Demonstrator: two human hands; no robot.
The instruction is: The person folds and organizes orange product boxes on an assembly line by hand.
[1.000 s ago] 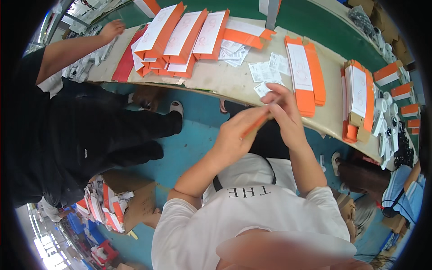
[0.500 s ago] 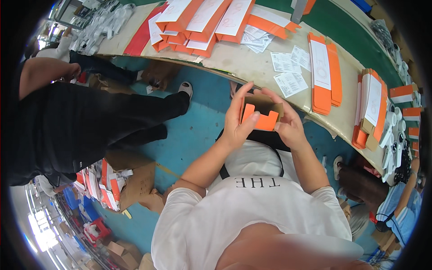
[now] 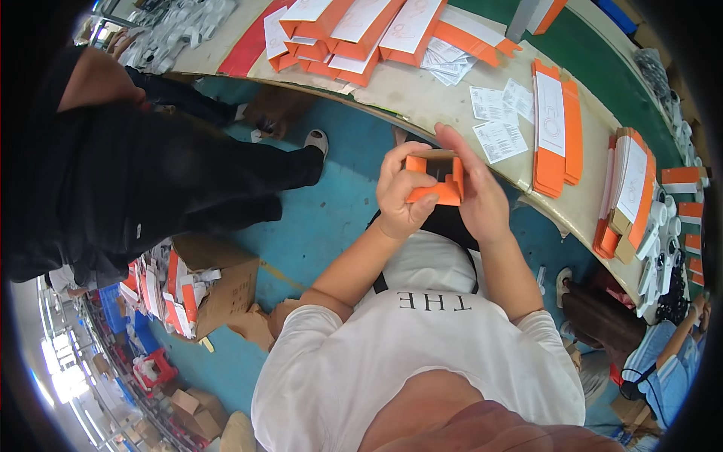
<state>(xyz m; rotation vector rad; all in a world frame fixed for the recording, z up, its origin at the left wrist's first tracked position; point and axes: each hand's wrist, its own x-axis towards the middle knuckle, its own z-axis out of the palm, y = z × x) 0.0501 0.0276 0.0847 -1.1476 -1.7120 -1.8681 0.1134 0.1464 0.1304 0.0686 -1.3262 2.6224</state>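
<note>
So I was mid-fold on the small orange carton (image 3: 435,179), held up in the air just short of the bench (image 3: 422,94) edge, over my lap. It looked half-formed: walls up, dark opening facing me. My left hand (image 3: 403,192) had its fingers (image 3: 419,202) curled tight around the left side, and my right hand (image 3: 476,192) cupped the right side, fingers laid flat along it. Next move, I figured, needed the loose flaps tucked in squarely without crushing the walls.
</note>
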